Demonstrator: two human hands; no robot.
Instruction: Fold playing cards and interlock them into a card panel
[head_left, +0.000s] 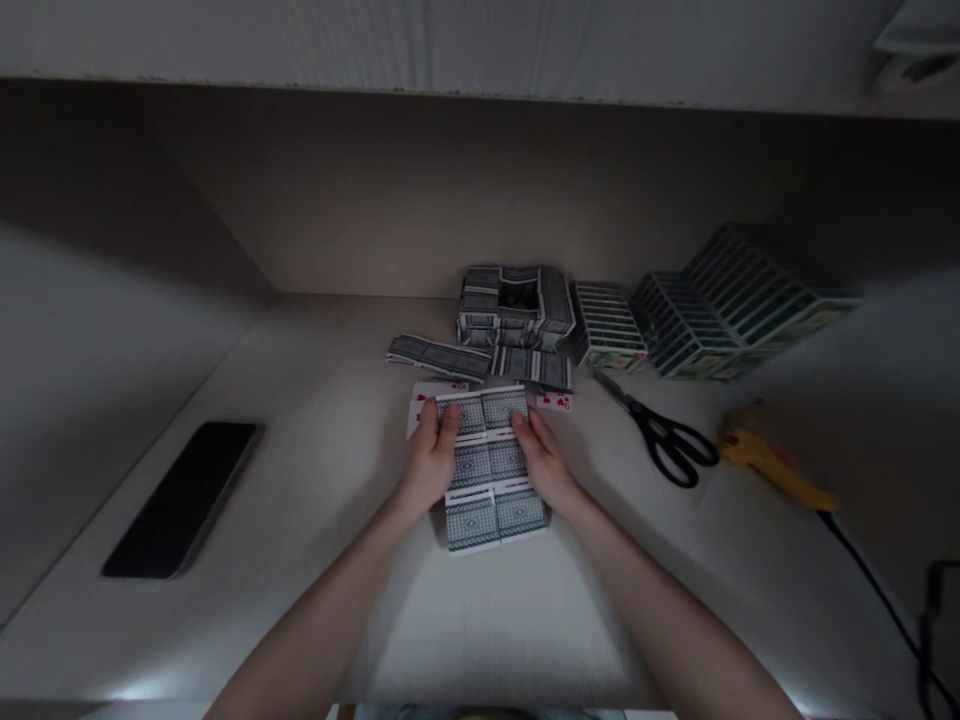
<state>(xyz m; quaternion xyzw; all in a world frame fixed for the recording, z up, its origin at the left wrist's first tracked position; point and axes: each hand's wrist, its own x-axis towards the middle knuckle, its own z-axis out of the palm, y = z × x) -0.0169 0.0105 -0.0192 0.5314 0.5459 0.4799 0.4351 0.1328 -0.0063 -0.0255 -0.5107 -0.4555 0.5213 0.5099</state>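
A panel of joined playing cards [472, 520], patterned backs up, lies between my hands in three rows of two. My left hand [433, 455] grips its upper left edge, thumb on top. On the opposite edge my right hand [547, 460] has the same kind of hold, its thumb on the upper right card. The fingers beneath the panel are hidden. Just beyond, loose cards with red hearts [555, 401] peek out. Behind them are flat folded card strips [439, 355] and a boxy card structure [517, 300] with a square opening.
Black-handled scissors [667, 440] lie to the right, beside a yellow glue gun [780, 465] with a black cord. Several stepped card structures [731, 310] stand at the back right. A dark phone [184, 500] rests at the left. A shelf edge [450, 92] overhangs the desk.
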